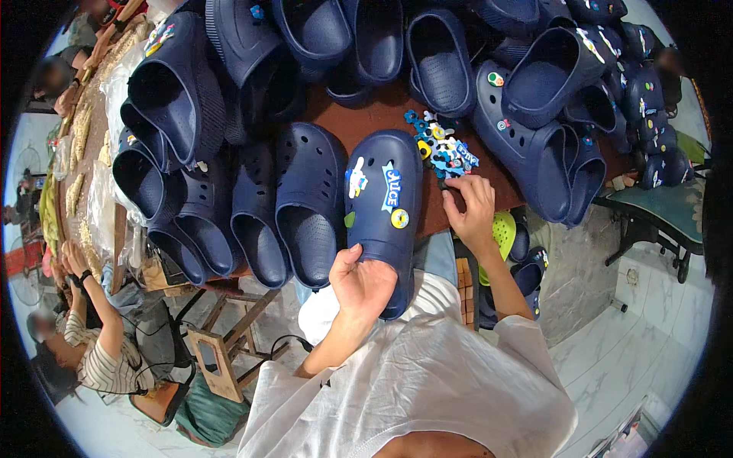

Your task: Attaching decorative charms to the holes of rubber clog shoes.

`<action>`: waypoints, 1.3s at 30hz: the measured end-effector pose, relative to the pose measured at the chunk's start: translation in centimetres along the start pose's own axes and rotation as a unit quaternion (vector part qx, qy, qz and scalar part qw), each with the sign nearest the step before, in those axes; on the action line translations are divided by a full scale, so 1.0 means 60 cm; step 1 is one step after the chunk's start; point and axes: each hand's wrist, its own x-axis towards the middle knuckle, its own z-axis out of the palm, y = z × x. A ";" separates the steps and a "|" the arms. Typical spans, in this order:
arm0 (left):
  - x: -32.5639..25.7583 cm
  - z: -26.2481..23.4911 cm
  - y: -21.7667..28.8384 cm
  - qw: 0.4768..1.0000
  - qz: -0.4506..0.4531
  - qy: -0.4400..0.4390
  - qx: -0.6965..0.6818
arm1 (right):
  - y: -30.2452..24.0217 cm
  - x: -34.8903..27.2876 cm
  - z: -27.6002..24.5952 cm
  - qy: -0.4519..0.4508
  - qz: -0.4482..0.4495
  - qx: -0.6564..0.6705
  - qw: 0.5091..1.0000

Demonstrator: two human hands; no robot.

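Note:
My left hand (pixel 360 286) reaches into the opening of a navy foam clog (pixel 379 172), thumb outside on its rim and the other fingers hidden inside. The clog's toe points away from me. On its upper sit a white figure charm, a blue-and-white lettered charm, a round yellow charm and a green one in a hole at the left edge. Just right of the clog, my right hand (pixel 471 210) has its thumb and fingers bent together at the near edge of a small pile of colourful shoe charms (pixel 447 145). Whatever lies between those fingertips is too small to make out.
Navy clogs (pixel 309 191) crowd the brown table (pixel 370 114) to the left, back and right, some carrying charms. A green chair (pixel 657 217) stands at right. Below the table edge are a lime-green clog (pixel 500 237) and a wooden stool (pixel 221 351). Another person (pixel 99 351) sits at left.

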 end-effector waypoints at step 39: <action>0.017 -0.033 -0.030 0.998 0.016 0.018 0.054 | -0.023 0.051 0.013 -0.044 -0.113 0.008 0.993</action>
